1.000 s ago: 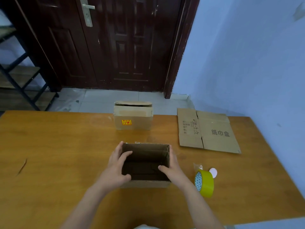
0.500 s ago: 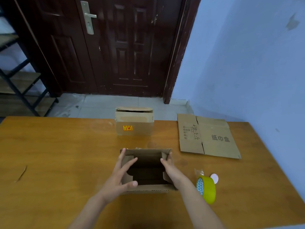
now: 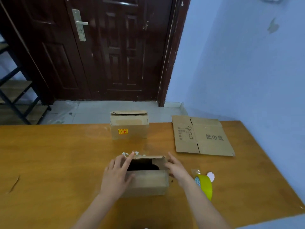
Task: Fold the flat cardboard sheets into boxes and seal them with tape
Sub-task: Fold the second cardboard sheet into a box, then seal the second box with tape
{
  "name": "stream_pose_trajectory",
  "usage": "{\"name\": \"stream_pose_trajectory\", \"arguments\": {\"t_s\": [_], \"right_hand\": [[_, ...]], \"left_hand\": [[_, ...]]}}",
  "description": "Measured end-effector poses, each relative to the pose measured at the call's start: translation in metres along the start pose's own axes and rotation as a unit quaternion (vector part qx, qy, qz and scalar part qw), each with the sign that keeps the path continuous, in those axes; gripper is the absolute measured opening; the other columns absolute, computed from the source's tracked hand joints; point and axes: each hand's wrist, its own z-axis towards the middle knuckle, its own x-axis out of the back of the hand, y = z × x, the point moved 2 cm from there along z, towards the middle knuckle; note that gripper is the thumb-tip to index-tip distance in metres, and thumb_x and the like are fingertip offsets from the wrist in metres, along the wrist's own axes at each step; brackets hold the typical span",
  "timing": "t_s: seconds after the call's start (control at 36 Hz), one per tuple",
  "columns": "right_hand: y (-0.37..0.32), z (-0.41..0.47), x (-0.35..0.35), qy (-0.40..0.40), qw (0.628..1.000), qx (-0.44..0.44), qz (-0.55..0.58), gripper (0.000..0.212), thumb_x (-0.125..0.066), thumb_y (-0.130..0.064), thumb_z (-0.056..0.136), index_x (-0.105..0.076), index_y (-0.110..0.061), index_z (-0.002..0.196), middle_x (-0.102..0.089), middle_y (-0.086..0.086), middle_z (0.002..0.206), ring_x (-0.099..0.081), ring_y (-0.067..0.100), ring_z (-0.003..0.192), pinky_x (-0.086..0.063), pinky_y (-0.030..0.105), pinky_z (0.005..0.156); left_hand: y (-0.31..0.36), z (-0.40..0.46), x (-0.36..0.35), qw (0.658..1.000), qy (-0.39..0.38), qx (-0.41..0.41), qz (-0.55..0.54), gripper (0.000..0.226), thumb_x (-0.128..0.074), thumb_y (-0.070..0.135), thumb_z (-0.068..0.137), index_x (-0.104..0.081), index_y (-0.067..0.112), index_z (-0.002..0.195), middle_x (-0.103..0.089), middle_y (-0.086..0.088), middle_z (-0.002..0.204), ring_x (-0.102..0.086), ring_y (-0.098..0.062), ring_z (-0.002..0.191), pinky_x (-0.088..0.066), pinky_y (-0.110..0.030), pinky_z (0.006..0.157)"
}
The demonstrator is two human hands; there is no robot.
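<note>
Head view: wooden surface.
Box: near centre, top partly open.
Left hand: fingers straight, pressing box's left flap.
Right hand: fingers straight, on right flap.
Tape roll: just right.
Flat sheet: far right.

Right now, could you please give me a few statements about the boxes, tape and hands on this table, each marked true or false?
1. Both hands, left hand and right hand, are at the near box. True.
2. The tape roll sits left of that box. False: it is to its right.
3. The flat cardboard sheet lies by the blue wall. True.
4. The right hand holds the tape roll. False: the roll lies on the table.
</note>
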Motion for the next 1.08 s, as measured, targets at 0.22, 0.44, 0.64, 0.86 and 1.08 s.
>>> {"name": "stream_pose_trajectory", "arguments": {"t_s": [0.22, 0.44, 0.64, 0.86, 1.08], "right_hand": [[-0.001, -0.009, -0.016, -0.004, 0.929, 0.197, -0.314, 0.048, -0.036, -0.023, 0.101, -0.026, -0.029, 0.148, -0.014, -0.011, 0.157, -0.005, 0.013, 0.146, -0.007, 0.031, 0.117], [0.02, -0.012, -0.021, -0.056, 0.915, 0.198, -0.347, 0.056, -0.035, -0.031, 0.101, -0.01, -0.027, 0.151, 0.008, -0.013, 0.157, 0.015, 0.01, 0.144, -0.002, 0.037, 0.119], [0.02, -0.014, 0.06, 0.146, 0.961, 0.164, -0.169, 0.042, -0.045, -0.018, 0.099, -0.042, -0.016, 0.14, -0.033, -0.002, 0.144, -0.033, 0.012, 0.132, -0.026, 0.021, 0.105], [0.079, 0.008, 0.163, 0.22, 0.958, -0.152, -0.103, 0.023, -0.044, -0.011, 0.094, -0.057, -0.004, 0.076, -0.061, 0.025, 0.109, -0.055, 0.031, 0.094, -0.038, 0.029, 0.076], [0.106, 0.032, 0.147, 0.095, 0.96, -0.263, 0.023, 0.036, -0.046, -0.046, 0.093, -0.045, -0.014, 0.11, -0.058, 0.013, 0.095, -0.057, 0.028, 0.082, -0.044, 0.037, 0.081]], "left_hand": [[0.003, -0.003, -0.022, 0.999, 0.02, -0.005, 0.047, 0.032, -0.04, 0.041, 0.084, -0.067, 0.023, 0.081, -0.06, -0.003, 0.106, -0.047, -0.024, 0.099, -0.038, -0.036, 0.072], [0.03, 0.01, -0.036, 0.999, -0.048, -0.006, 0.008, 0.053, -0.032, 0.038, 0.087, -0.057, 0.009, 0.124, -0.049, -0.006, 0.14, -0.036, -0.02, 0.133, -0.013, -0.034, 0.11], [0.041, 0.019, -0.059, 0.986, -0.155, -0.042, 0.05, 0.08, 0.013, 0.068, 0.085, -0.006, 0.027, 0.151, 0.0, 0.009, 0.157, 0.009, -0.016, 0.145, 0.011, -0.036, 0.114], [0.037, 0.015, -0.067, 0.989, -0.118, -0.047, 0.073, 0.062, -0.021, 0.055, 0.096, -0.026, 0.024, 0.149, -0.024, 0.005, 0.155, -0.011, -0.015, 0.144, -0.005, -0.04, 0.114], [0.039, 0.014, -0.067, 0.991, -0.104, -0.039, 0.078, 0.063, -0.02, 0.056, 0.094, -0.027, 0.025, 0.148, -0.026, 0.006, 0.154, -0.013, -0.015, 0.144, -0.01, -0.042, 0.115]]}}
